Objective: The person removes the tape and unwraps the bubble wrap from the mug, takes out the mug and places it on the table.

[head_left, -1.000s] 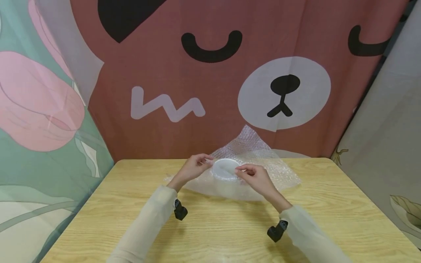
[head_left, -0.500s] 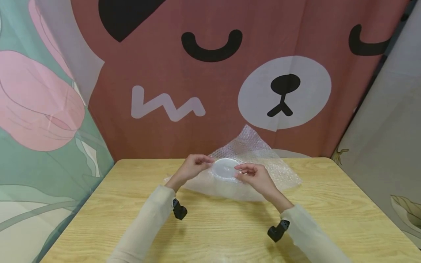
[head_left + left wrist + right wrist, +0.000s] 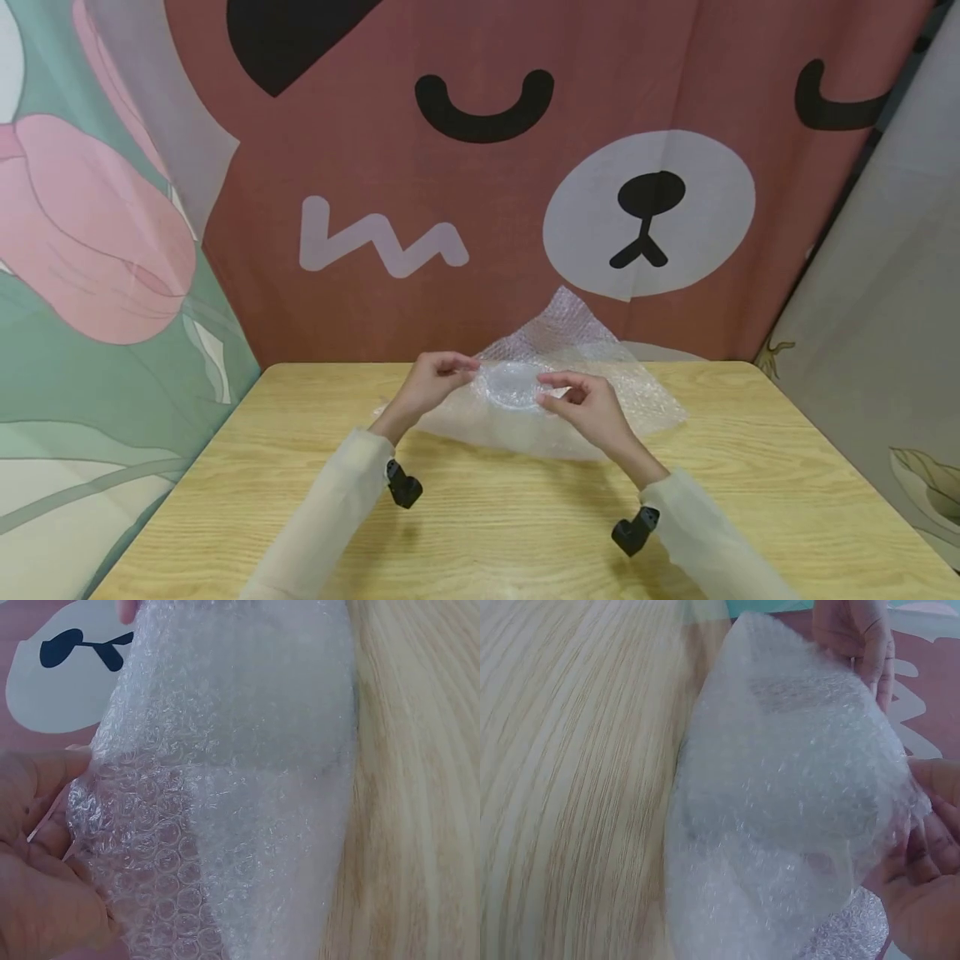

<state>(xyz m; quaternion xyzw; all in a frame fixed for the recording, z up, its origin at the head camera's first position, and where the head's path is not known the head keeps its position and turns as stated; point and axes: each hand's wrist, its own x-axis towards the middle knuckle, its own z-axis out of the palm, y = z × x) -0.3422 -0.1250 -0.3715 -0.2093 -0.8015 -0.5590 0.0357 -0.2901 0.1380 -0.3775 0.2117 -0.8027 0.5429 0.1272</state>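
Note:
A clear sheet of bubble wrap (image 3: 577, 329) lies around a round whitish object (image 3: 513, 385) near the table's far edge. Its circular top shows hazily through the film; I cannot tell what kind of object it is. On the left side, my left hand (image 3: 435, 382) holds the edge of the wrap with thumb and fingers. My right hand (image 3: 588, 407) grips the wrap at the right of the round top, fingers curved. In the left wrist view, the bubbled edge (image 3: 161, 855) runs up to the left fingers (image 3: 52, 772). The right wrist view shows film gathered at the right fingers (image 3: 930, 840).
The pale wooden table (image 3: 480, 525) extends toward me. One corner of the wrap stands up against the brown curtain (image 3: 360, 317) with a bear face behind the table. Other printed curtains hang at left (image 3: 97, 400) and right (image 3: 885, 333).
The bright white round top now looks clear and glossy, with bubble film over it. My left hand has shifted slightly left, while my right hand has barely moved.

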